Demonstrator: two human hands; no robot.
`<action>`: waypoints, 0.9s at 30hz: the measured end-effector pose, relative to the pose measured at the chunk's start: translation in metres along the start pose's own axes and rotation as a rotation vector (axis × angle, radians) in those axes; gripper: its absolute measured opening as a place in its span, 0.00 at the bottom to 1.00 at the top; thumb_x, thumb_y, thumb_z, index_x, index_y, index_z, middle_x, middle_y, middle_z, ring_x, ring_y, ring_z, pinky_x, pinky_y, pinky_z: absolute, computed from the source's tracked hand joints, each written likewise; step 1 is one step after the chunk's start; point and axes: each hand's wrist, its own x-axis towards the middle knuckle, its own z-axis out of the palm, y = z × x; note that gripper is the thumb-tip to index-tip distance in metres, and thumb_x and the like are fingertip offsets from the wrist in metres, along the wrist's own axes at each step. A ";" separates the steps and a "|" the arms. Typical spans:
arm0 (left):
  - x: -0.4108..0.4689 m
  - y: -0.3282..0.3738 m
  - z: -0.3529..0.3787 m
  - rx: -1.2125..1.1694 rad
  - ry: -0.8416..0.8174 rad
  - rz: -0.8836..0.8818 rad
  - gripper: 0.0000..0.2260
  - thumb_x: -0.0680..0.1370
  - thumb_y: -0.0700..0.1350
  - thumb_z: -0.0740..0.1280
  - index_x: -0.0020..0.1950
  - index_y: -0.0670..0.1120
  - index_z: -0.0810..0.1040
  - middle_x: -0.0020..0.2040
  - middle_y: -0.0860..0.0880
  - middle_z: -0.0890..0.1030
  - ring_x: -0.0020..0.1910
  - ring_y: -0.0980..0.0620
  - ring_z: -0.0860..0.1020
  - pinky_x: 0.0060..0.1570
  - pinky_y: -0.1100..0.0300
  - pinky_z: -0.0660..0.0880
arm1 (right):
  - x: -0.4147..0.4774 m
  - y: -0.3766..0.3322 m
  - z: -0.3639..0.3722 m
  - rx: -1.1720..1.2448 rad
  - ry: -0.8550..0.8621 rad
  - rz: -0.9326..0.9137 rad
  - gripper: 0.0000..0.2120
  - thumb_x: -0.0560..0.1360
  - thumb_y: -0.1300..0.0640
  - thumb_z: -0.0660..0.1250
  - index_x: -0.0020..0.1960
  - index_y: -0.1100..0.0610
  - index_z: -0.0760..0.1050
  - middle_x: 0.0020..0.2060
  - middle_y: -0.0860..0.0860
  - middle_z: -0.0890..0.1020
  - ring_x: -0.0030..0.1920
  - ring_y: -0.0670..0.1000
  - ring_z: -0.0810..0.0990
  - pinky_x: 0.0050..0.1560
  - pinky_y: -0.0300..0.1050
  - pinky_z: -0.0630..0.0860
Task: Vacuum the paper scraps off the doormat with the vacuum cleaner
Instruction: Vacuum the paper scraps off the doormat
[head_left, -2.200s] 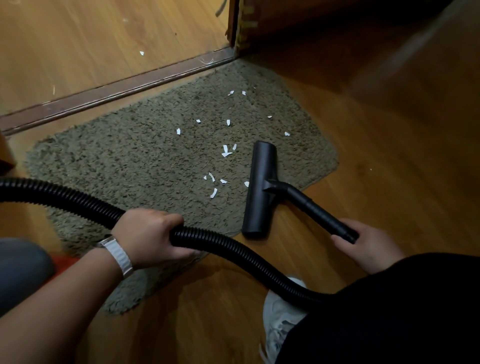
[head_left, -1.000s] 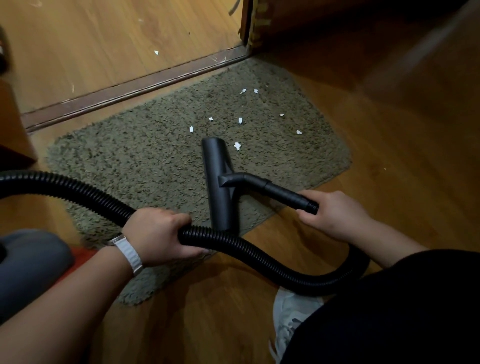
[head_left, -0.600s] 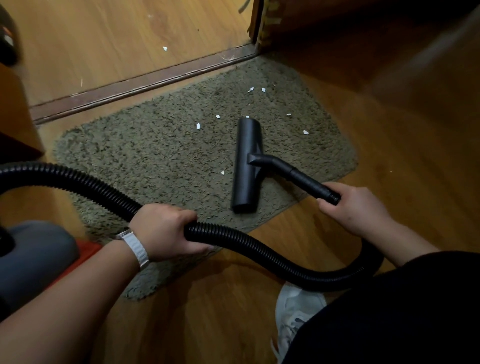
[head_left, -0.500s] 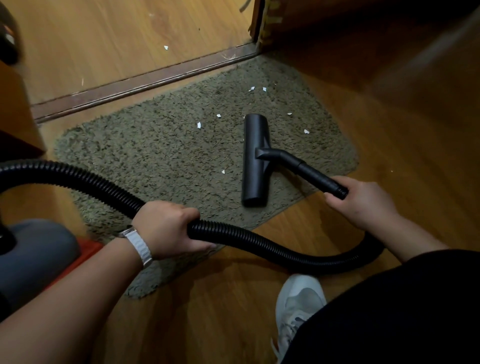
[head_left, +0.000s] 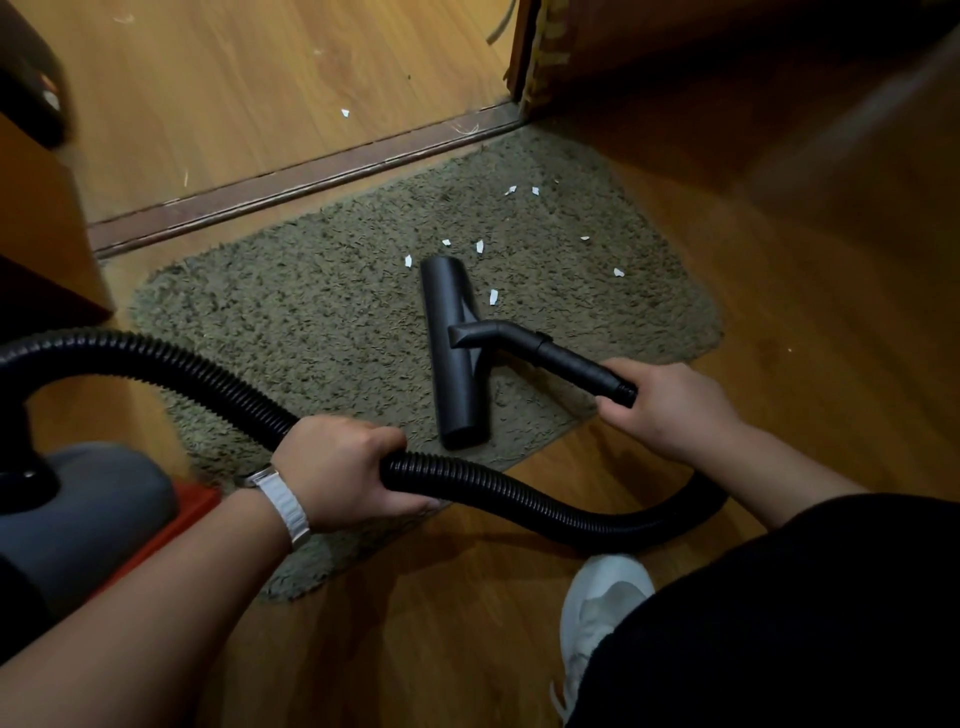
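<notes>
Both grips clamped: left hand (head_left: 343, 470) on hose (head_left: 488, 488), right hand (head_left: 662, 408) on wand (head_left: 566, 358), nozzle (head_left: 454, 353) on doormat's (head_left: 311, 322) near edge.

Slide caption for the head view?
Right hand steers nozzle across doormat; left hand holds hose; scraps remain.

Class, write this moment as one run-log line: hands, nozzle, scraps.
left hand: grips hose | right hand: grips wand | nozzle: flat on doormat | paper scraps: several left, mostly beyond nozzle
</notes>
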 end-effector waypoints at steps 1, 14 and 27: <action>-0.001 0.000 0.001 0.002 -0.002 -0.002 0.34 0.69 0.79 0.48 0.31 0.51 0.75 0.24 0.55 0.73 0.21 0.52 0.74 0.23 0.65 0.66 | 0.000 -0.003 0.001 -0.013 0.001 -0.015 0.16 0.76 0.39 0.63 0.64 0.38 0.71 0.36 0.44 0.78 0.38 0.50 0.78 0.35 0.44 0.75; -0.006 -0.001 0.003 -0.013 0.001 -0.047 0.34 0.66 0.81 0.50 0.31 0.52 0.75 0.23 0.54 0.73 0.21 0.52 0.75 0.23 0.64 0.68 | 0.002 0.020 0.004 0.144 0.091 0.103 0.19 0.76 0.41 0.66 0.67 0.38 0.73 0.38 0.46 0.80 0.36 0.49 0.77 0.31 0.42 0.68; -0.002 0.005 -0.007 0.013 -0.032 -0.123 0.34 0.67 0.80 0.49 0.29 0.51 0.74 0.22 0.57 0.62 0.20 0.53 0.73 0.23 0.67 0.59 | 0.024 0.030 -0.006 0.269 0.127 0.209 0.17 0.77 0.44 0.67 0.65 0.44 0.77 0.37 0.46 0.79 0.34 0.48 0.77 0.30 0.42 0.68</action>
